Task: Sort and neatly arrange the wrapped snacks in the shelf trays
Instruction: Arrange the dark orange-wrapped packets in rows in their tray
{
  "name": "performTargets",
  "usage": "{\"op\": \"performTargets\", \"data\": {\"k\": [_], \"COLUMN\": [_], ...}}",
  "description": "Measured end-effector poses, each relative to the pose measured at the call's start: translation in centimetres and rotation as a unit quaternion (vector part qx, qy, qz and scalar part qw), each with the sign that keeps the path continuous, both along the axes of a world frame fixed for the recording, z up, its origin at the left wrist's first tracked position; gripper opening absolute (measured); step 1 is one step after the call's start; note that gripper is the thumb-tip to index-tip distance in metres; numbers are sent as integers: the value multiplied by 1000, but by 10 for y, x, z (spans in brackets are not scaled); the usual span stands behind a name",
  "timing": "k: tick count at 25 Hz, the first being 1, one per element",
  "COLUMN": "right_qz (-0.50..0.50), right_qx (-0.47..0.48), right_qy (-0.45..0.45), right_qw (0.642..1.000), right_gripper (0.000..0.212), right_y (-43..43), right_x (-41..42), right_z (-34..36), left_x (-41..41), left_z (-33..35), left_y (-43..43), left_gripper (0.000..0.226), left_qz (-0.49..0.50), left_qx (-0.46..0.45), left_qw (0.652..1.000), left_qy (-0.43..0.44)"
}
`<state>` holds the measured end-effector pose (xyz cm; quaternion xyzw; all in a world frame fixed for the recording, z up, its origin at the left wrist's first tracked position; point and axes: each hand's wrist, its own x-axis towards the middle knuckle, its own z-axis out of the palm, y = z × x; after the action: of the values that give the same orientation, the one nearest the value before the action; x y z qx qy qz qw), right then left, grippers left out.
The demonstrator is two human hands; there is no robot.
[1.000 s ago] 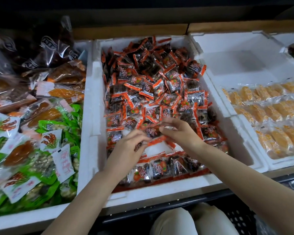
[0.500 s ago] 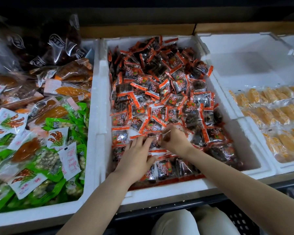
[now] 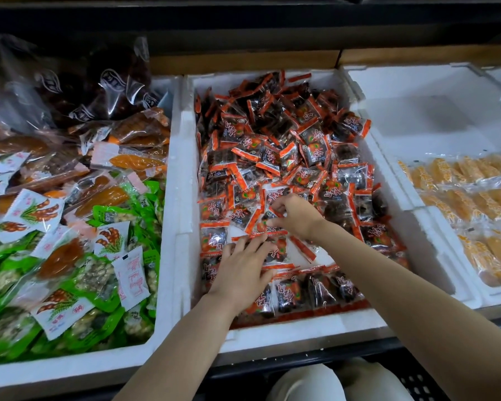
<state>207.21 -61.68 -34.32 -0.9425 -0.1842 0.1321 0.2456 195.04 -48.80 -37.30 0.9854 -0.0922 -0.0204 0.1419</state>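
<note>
**Hand and Finger State at the Centre Tray**

The left hand [image 3: 241, 270] lay palm down in the lower centre of the frame, inside the white foam centre tray [image 3: 182, 198]. Its fingers [image 3: 255, 246] were straight and slightly spread. They pressed flat on several of the orange-and-black wrapped snack packets [image 3: 287, 146] and curled round nothing.

The right hand [image 3: 297, 217] sat just above and to the right of the left hand, near the middle of the frame. Its fingers [image 3: 276, 204] were bent toward the thumb and pinched the edge of one orange-edged packet [image 3: 268, 215] at the near margin of the loose pile. The hand covered part of that packet, so the extent of the grip could not be told.

The packets occupied most of the centre tray. In the upper and middle part they formed a loose pile, overlapping at all angles. Along the front wall, at bottom centre, a row of packets [image 3: 315, 293] lay side by side, touching one another. A bare white patch of tray floor showed just right of the left hand.

The white foam left tray [image 3: 70, 369] held mixed green, white and clear packets [image 3: 110, 215]. The white foam right tray [image 3: 417, 125] held rows of yellow snacks in clear wrappers [image 3: 475, 198] toward the right edge of the frame.
</note>
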Motion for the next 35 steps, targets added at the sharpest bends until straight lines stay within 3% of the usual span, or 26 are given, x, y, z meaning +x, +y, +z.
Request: {"op": "performTargets", "data": {"k": [4, 8, 10, 13, 16, 20, 22, 24, 29, 35], "right_qz": [-49, -120, -72, 37, 82, 86, 126, 166, 194, 32], "right_qx": [74, 193, 121, -8, -14, -27, -107, -160, -172, 71], "right_qy": [-45, -119, -145, -92, -67, -133, -139, -142, -177, -86], "right_qw": [995, 966, 979, 995, 994, 987, 976, 963, 949, 993], "right_gripper": [25, 12, 11, 12, 9, 41, 50, 52, 52, 50], "right_y": [-5, -39, -56, -62, -53, -54, -65, -74, -70, -12], "right_x": [1, 0, -3, -8, -9, -22, -34, -43, -42, -26], "right_z": [12, 33, 37, 23, 3, 6, 6, 1, -5, 11], "left_x": [1, 1, 1, 1, 1, 0, 0, 0, -1, 3], "left_z": [-1, -2, -2, -1, 0, 1, 1, 1, 1, 5], "left_y": [0, -1, -1, -1, -2, -3, -3, -3, -3, 2], "left_gripper": [48, 48, 48, 47, 46, 45, 45, 44, 43, 44], "left_qz": [-5, -4, -4, -6, -4, -4, -3, -3, -4, 80], "left_qx": [12, 15, 9, 4, 4, 7, 5, 3, 3, -72], "left_qw": [1000, 1000, 1000, 1000, 1000, 1000, 1000, 1000, 1000, 993], "left_qy": [0, 1, -5, -12, -13, -13, -14, -15, -9, -51]}}
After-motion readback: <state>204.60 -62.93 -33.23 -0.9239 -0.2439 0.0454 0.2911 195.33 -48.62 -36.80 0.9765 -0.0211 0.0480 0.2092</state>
